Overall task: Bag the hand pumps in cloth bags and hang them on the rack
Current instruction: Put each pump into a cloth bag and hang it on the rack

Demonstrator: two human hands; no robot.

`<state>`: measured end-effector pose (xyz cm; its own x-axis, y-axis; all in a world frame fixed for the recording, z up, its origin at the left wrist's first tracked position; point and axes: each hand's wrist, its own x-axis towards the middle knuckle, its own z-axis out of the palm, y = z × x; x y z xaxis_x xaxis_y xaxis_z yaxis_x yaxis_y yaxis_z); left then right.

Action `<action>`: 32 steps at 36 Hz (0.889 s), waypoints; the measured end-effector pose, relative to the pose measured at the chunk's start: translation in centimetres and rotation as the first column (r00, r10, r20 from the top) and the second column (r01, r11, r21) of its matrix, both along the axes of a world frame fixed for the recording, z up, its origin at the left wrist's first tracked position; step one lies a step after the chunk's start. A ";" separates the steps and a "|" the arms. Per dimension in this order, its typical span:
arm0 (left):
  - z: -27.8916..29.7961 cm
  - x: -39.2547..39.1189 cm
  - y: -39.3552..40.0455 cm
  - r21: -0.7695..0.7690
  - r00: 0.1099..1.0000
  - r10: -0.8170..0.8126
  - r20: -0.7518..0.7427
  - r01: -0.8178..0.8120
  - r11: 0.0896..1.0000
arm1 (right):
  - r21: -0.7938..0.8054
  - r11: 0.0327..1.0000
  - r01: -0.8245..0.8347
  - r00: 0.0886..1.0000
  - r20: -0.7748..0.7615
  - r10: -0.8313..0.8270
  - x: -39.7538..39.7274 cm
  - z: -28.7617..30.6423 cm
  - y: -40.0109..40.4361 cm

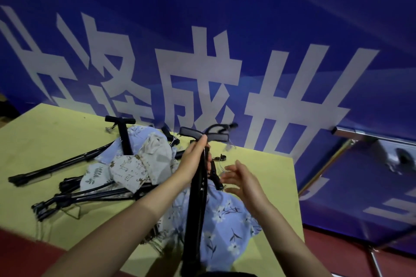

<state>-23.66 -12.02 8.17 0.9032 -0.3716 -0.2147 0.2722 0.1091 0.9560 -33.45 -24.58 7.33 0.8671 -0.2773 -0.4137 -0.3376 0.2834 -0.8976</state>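
**Pump held upright over a blue bag**

Nearest the camera, a black hand pump point(198, 204) stood almost upright, its lower end at the bottom edge of view. The left hand point(195, 161) gripped its shaft just under the T-handle, fingers curled round it. The right hand point(242, 181) hovered just beside the pump with fingers spread and relaxed, holding nothing. Behind the pump lay a blue flowered cloth bag point(227, 216) on the yellow table point(56, 132). Farther left, more cloth bags point(135, 164) (pale, printed ones among them) were heaped over several other black pumps point(83, 197); one point(122, 136) rose from the heap, handle uppermost. Beyond the table hung a blue banner point(247, 29) with large white characters.
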 end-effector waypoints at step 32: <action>-2.7 -2.8 1.8 -0.114 0.853 0.061 -0.518 -0.140 0.984 | 0.034 0.954 0.298 0.900 0.324 -0.293 3.2 2.1 1.2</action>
